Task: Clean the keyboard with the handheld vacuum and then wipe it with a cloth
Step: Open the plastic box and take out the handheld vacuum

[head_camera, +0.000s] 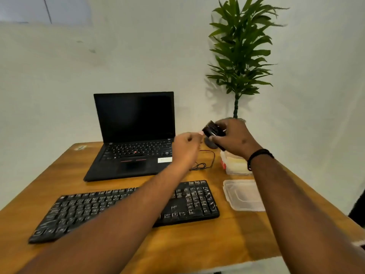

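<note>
A black keyboard (pixel 189 202) lies on the wooden table (pixel 217 240) in front of me, partly covered by my left forearm. My right hand (pixel 235 139) grips a small black handheld vacuum (pixel 212 129) above the table's far right part. My left hand (pixel 186 147) is raised just left of the vacuum, fingers curled, pinching a small pale pink piece at the vacuum's end. No cloth is plainly visible.
An open black laptop (pixel 134 135) stands behind the keyboard. A thin black cable (pixel 205 163) is coiled beside it. A clear plastic container (pixel 235 165) and its loose lid (pixel 244 194) sit at the right. A potted plant (pixel 240 56) rises by the wall.
</note>
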Available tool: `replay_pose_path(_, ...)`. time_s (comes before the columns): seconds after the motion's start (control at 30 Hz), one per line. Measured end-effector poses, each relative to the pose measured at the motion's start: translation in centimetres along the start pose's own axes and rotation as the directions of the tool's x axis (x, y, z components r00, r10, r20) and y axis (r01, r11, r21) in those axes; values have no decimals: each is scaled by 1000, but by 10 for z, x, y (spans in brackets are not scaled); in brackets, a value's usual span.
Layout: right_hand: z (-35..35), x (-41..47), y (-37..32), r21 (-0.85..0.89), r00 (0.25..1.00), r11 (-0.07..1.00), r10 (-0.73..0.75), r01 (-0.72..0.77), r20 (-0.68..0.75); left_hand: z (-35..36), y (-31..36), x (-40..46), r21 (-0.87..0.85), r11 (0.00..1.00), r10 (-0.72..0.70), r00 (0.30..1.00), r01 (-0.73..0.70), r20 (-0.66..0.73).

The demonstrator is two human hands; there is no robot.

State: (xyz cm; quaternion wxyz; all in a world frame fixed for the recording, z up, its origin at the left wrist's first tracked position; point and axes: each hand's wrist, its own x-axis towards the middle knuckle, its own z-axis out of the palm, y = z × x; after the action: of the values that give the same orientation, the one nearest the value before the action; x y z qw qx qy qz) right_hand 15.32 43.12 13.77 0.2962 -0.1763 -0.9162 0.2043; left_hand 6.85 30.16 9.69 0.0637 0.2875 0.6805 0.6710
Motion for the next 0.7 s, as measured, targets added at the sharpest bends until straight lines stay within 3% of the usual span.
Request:
replay_pose_path(0.1, 11, -27, -52, 270, 997, 962, -17, 38, -81, -41, 19, -19, -228, 968, -108, 994, 105, -1)
replay_pose_path(0.17, 20, -44, -81, 474, 998, 880, 20, 12, -63, -70, 31, -34, -271, 959, -84, 996, 78, -9)
replay_pose_path(0.27, 35, -65, -120, 749, 992, 654, 115, -110, 46, -108, 38, -55, -244, 969, -37, 998, 25, -45)
replay_pose_path(0.33, 44, -80, -144, 873, 973, 432, 144, -226, 180, -125, 40, -68, -250, 968, -44, 999, 35, -32)
replay_pose_path(0.43, 61, -103, -172, 909, 924, 172, 130, -379, 360, -152, 37, -90, -242, 970, -45, 998, 34, -40)
replay_pose_path(0.7, 112, -147, -212, 890, 878, -9, 159, -455, 451, -200, 10, -127, -294, 948, -158, 983, 125, -90)
